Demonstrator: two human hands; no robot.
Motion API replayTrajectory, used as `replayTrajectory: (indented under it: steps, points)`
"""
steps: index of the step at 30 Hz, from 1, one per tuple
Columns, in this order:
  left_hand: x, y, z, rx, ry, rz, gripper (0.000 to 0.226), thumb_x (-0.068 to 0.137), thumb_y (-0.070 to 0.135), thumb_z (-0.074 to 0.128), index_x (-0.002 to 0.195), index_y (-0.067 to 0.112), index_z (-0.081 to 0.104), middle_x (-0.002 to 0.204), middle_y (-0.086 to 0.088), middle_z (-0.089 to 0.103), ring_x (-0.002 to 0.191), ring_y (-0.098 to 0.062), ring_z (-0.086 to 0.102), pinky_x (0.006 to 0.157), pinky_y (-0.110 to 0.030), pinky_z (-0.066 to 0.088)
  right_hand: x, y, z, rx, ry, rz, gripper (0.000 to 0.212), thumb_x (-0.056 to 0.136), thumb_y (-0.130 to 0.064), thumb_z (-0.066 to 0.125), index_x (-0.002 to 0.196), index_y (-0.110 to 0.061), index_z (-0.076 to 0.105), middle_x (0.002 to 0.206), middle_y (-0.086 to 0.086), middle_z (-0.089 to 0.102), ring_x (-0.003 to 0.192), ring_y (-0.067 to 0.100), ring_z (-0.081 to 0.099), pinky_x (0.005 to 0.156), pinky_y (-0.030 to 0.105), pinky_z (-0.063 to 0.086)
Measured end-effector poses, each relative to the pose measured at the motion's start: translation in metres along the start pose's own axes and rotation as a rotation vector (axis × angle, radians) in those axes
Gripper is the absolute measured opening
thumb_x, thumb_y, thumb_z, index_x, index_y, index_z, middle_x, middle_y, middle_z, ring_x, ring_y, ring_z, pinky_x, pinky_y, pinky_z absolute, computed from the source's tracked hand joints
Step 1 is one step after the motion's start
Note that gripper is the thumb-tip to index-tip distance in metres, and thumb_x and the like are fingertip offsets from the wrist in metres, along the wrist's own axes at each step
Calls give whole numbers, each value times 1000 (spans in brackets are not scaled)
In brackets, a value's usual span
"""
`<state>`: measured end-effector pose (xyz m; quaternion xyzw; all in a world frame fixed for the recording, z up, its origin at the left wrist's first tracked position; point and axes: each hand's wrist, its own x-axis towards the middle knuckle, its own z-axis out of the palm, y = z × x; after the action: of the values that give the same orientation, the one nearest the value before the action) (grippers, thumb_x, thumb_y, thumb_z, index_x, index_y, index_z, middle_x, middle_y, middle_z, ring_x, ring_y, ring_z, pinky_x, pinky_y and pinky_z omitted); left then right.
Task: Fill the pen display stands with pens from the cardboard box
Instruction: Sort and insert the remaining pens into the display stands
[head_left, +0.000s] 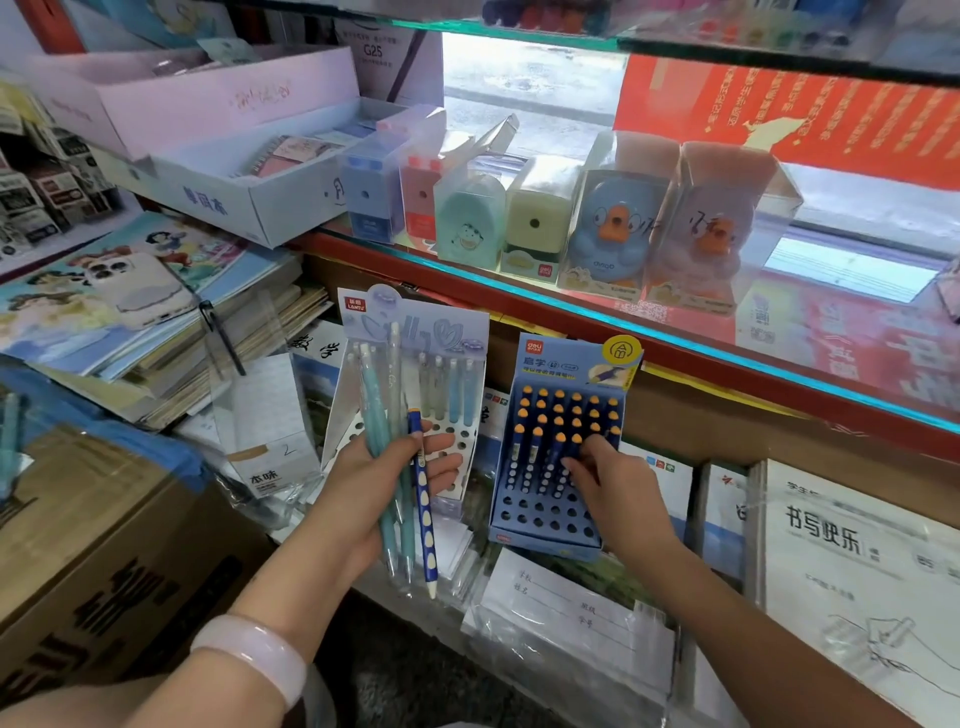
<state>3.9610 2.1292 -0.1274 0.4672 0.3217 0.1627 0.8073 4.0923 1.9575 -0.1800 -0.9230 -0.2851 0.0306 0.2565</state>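
Note:
My left hand (363, 483) grips a bunch of pens: several pale teal pens (382, 452) and one dark blue pen (423, 512) with white dots, tips pointing down. It is in front of the white and lilac display stand (447, 332), which holds a few pastel pens in its back row. To the right stands the dark blue display stand (540, 535), its upper rows full of blue pens (558, 415) with orange caps. My right hand (615, 486) pinches a pen in the stand's right side. The brown cardboard box (98, 535) sits at lower left.
A glass shelf (675, 332) above carries boxed pencil sharpeners (613, 234). Stacks of notebooks with a white phone (137, 286) on top lie at left. Wrapped exercise books (852, 561) lie below and right of the stands.

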Motion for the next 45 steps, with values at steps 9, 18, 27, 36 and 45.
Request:
replayTrajectory:
  steps: [9, 18, 27, 36, 45]
  points:
    - [-6, 4, 0, -36, -48, 6, 14, 94, 6, 46, 100, 5, 59, 94, -13, 72, 89, -21, 69, 71, -29, 58, -8, -58, -29, 393, -74, -94, 15, 89, -26, 60, 75, -23, 57, 65, -10, 57, 62, 8, 56, 63, 28, 52]
    - [-6, 1, -9, 83, 9, 34, 13, 89, 9, 55, 99, 11, 65, 89, -10, 71, 80, -19, 69, 58, -22, 55, -2, -107, 16, 712, -417, -26, 17, 83, -18, 69, 79, -20, 53, 75, -3, 58, 65, 5, 55, 63, 20, 48]
    - [-6, 2, -6, 28, -51, -13, 10, 92, 8, 51, 99, 4, 58, 92, -17, 72, 78, -28, 71, 70, -36, 59, -2, -82, -19, 699, -316, 51, 11, 88, -17, 63, 78, -15, 61, 79, 8, 67, 72, 14, 60, 74, 29, 52]
    - [-2, -8, -2, 238, -18, -3, 3, 91, 11, 56, 90, 9, 58, 64, -6, 66, 38, -9, 43, 37, -17, 38, -5, -6, -58, 485, 106, 156, 8, 85, -23, 66, 86, -15, 68, 81, 2, 69, 81, 21, 66, 74, 34, 51]
    - [-3, -9, 0, 274, -44, -3, 3, 94, 7, 47, 94, 10, 47, 82, -15, 67, 38, -10, 41, 37, -17, 36, -11, 15, -22, 256, 188, 47, 16, 88, -18, 62, 92, -2, 63, 84, 11, 69, 77, 24, 63, 70, 38, 52]
